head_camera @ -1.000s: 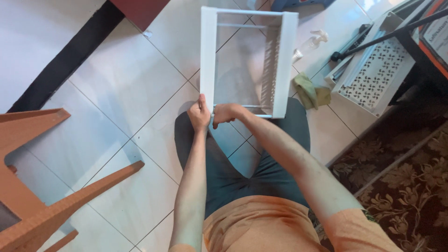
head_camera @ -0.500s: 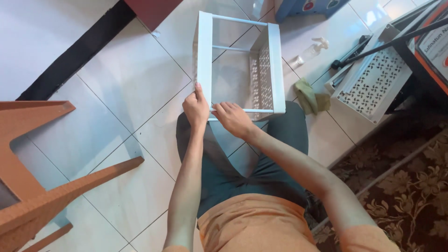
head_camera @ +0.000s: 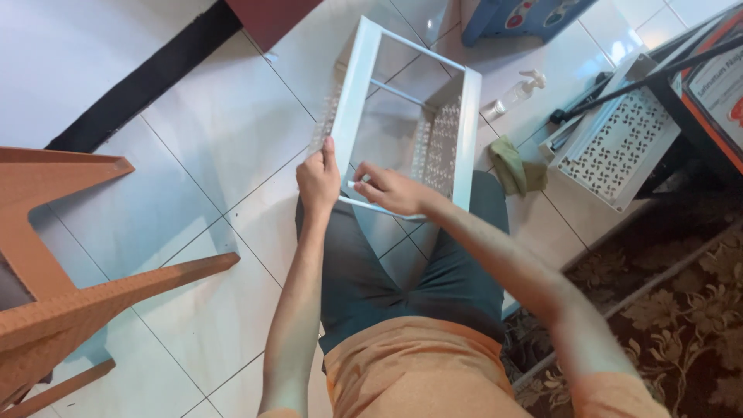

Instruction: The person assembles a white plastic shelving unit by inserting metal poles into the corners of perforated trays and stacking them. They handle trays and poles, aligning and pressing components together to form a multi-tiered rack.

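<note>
hands (head_camera: 319,179) grip perforated white metal frame (head_camera: 464,131)

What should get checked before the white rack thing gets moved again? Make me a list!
1. Left hand gripping the white rack at its near left corner: ok.
2. Right hand on the near bar: ok.
3. Rack resting steadily on the knees: cannot tell.
4. Green cloth apart from the rack: ok.
5. Spray bottle lying close beside the rack's far right corner: not ok.
6. Brown plastic chair well off to the left: ok.
</note>
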